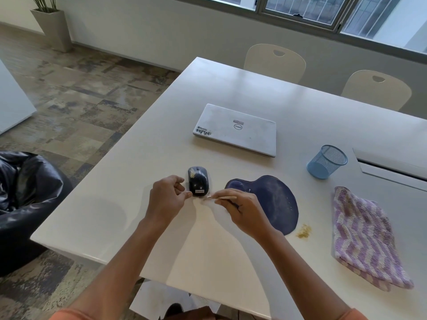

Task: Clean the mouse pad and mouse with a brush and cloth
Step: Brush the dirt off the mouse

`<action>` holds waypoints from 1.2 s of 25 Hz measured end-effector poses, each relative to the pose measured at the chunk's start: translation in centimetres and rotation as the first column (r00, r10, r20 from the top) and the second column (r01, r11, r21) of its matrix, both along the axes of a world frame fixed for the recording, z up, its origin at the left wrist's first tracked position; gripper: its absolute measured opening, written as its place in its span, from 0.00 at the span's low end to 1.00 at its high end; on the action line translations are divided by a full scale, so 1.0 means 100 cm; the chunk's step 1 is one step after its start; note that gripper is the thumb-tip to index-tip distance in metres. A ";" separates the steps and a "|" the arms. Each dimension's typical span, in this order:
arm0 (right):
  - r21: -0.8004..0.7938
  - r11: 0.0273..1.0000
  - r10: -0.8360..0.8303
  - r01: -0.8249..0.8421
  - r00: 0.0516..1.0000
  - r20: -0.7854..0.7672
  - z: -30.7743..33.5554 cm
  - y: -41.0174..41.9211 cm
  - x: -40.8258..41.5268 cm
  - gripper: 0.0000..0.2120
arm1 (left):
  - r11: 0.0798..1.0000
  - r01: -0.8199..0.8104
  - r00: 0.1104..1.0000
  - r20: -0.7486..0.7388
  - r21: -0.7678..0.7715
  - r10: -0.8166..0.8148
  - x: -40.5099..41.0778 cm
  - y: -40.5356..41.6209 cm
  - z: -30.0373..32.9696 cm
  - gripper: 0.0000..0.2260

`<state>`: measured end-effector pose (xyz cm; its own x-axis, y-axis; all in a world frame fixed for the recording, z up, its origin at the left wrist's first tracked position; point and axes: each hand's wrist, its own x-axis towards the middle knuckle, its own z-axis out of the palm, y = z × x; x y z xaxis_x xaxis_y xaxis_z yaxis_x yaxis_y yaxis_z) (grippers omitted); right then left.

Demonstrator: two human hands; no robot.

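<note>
Starting at the left edge of the desk (120, 172), smooth, white and matte, we find our left hand (165, 199) with fingers curled, thumb and forefinger pinching the near left flank of the mouse (198, 181), a glossy dark rounded shell with a pale smear of dirt on its front left. The mouse sits on the bare desk, just left of the pad. Our right hand (240, 210) holds the brush (225, 197), a slim pale wooden stick clamped between the fingers, its tip at the desk just beside the mouse's near right corner, where a faint scatter of dust lies. We judge the step in hand to be brushing the mouse. Further right lies the mouse pad (275, 202), soft, dark blue, teardrop-shaped with a raised wrist rest and pale flecks on it. A small heap of yellowish crumbs (303, 231) sits by its near right edge. Toward the right edge lies the cloth (362, 236), folded, fluffy, purple and cream. Next, we think, light strokes must reach the smear on top, then the cloth follows.
</note>
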<state>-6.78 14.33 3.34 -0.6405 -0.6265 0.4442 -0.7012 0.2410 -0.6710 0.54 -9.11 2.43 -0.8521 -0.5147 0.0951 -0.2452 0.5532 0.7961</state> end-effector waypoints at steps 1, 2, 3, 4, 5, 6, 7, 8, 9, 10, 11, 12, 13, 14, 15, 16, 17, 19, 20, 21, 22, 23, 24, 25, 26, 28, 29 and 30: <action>-0.027 1.000 -0.005 0.005 1.000 0.002 0.004 0.001 -0.002 0.09 | 1.000 -0.001 1.000 0.002 -0.001 0.001 0.000 -0.001 0.001 0.20; -0.058 0.998 -0.018 0.018 1.000 0.003 0.007 0.000 -0.005 0.09 | 1.000 -0.004 1.000 0.000 -0.002 0.004 0.000 -0.001 0.001 0.19; -0.091 0.995 -0.041 0.041 0.999 0.006 0.010 -0.003 -0.010 0.09 | 1.000 -0.006 1.000 -0.005 -0.004 0.006 -0.001 -0.002 0.002 0.19; -0.122 0.990 -0.068 0.070 0.998 0.017 0.013 -0.009 -0.017 0.08 | 1.000 -0.006 1.000 -0.013 -0.008 0.006 -0.002 -0.002 0.003 0.18; -0.154 0.983 -0.096 0.100 0.995 0.037 0.015 -0.017 -0.025 0.07 | 1.000 -0.007 1.000 -0.019 -0.012 0.007 -0.003 -0.001 0.004 0.17; -0.188 0.973 -0.125 0.135 0.990 0.060 0.015 -0.027 -0.034 0.06 | 1.000 -0.007 1.000 -0.023 -0.015 0.007 -0.004 -0.001 0.004 0.17; -0.217 0.961 -0.155 0.171 0.984 0.088 0.014 -0.037 -0.042 0.06 | 1.000 -0.008 1.000 -0.023 -0.016 0.007 -0.005 0.000 0.005 0.16; -0.230 0.951 -0.181 0.205 0.976 0.120 0.013 -0.047 -0.048 0.05 | 1.000 -0.008 1.000 -0.021 -0.015 0.008 -0.006 0.001 0.005 0.16; -0.231 0.945 -0.201 0.233 0.968 0.152 0.011 -0.056 -0.054 0.05 | 1.000 -0.009 1.000 -0.017 -0.014 0.009 -0.007 0.002 0.005 0.16; -0.220 0.942 -0.214 0.252 0.959 0.184 0.009 -0.063 -0.058 0.05 | 1.000 -0.010 1.000 -0.011 -0.015 0.010 -0.008 0.002 0.005 0.15; -0.198 0.944 -0.221 0.264 0.951 0.214 0.006 -0.068 -0.061 0.05 | 1.000 -0.010 1.000 -0.004 -0.019 0.010 -0.009 0.003 0.005 0.15; -0.173 0.947 -0.226 0.271 0.943 0.245 0.002 -0.071 -0.062 0.05 | 1.000 -0.009 1.000 0.001 -0.023 0.009 -0.009 0.004 0.005 0.15; -0.148 0.950 -0.229 0.276 0.935 0.272 -0.003 -0.071 -0.062 0.04 | 1.000 -0.008 1.000 0.004 -0.024 0.008 -0.009 0.004 0.005 0.14; -0.131 0.951 -0.233 0.279 0.928 0.289 -0.007 -0.070 -0.060 0.04 | 1.000 -0.010 1.000 0.005 -0.023 0.010 -0.009 0.004 0.004 0.14; -0.127 0.951 -0.236 0.283 0.926 0.295 -0.010 -0.068 -0.057 0.04 | 1.000 -0.011 1.000 0.007 -0.022 0.012 -0.010 0.004 0.004 0.13; -0.133 0.950 -0.236 0.284 0.927 0.293 -0.012 -0.066 -0.054 0.04 | 1.000 -0.013 1.000 0.009 -0.023 0.013 -0.010 0.005 0.004 0.13; -0.144 0.948 -0.233 0.283 0.928 0.292 -0.013 -0.064 -0.050 0.04 | 1.000 -0.015 1.000 0.012 -0.024 0.015 -0.011 0.005 0.004 0.13; -0.161 0.945 -0.229 0.285 0.927 0.296 -0.011 -0.058 -0.038 0.05 | 1.000 -0.013 1.000 0.011 -0.022 0.014 -0.011 0.005 0.003 0.12; -0.167 0.945 -0.228 0.282 0.932 0.283 -0.010 -0.054 -0.031 0.05 | 1.000 -0.013 1.000 0.009 -0.022 0.013 -0.011 0.006 0.003 0.12; -0.172 0.946 -0.227 0.275 0.940 0.254 -0.010 -0.050 -0.024 0.05 | 1.000 -0.013 1.000 0.006 -0.023 0.013 -0.011 0.006 0.003 0.12; -0.177 0.948 -0.225 0.265 0.950 0.218 -0.011 -0.046 -0.016 0.05 | 1.000 -0.011 1.000 0.004 -0.025 0.011 -0.011 0.006 0.004 0.12; -0.177 0.951 -0.220 0.253 0.958 0.186 -0.014 -0.041 -0.007 0.05 | 1.000 -0.009 1.000 0.000 -0.028 0.009 -0.011 0.006 0.004 0.12; -0.175 0.955 -0.211 0.238 0.964 0.162 -0.016 -0.036 0.001 0.06 | 0.999 -0.008 1.000 -0.002 -0.032 0.008 -0.010 0.006 0.003 0.12; -0.169 0.961 -0.197 0.220 0.970 0.140 -0.018 -0.031 0.008 0.06 | 0.999 -0.006 1.000 -0.003 -0.035 0.006 -0.010 0.006 0.003 0.12; -0.159 0.967 -0.182 0.199 0.976 0.117 -0.019 -0.027 0.013 0.06 | 0.999 -0.005 1.000 -0.001 -0.035 0.005 -0.010 0.005 0.003 0.12; -0.140 0.976 -0.154 0.164 0.985 0.074 -0.019 -0.020 0.017 0.06 | 1.000 -0.004 1.000 0.001 -0.029 0.004 -0.010 0.005 0.003 0.12; -0.138 0.978 -0.149 0.156 0.987 0.064 -0.016 -0.019 0.017 0.06 | 1.000 -0.003 1.000 0.002 -0.027 0.003 -0.010 0.005 0.003 0.12; -0.145 0.978 -0.145 0.153 0.987 0.062 -0.011 -0.019 0.014 0.06 | 1.000 -0.001 1.000 0.006 -0.025 0.002 -0.010 0.005 0.003 0.12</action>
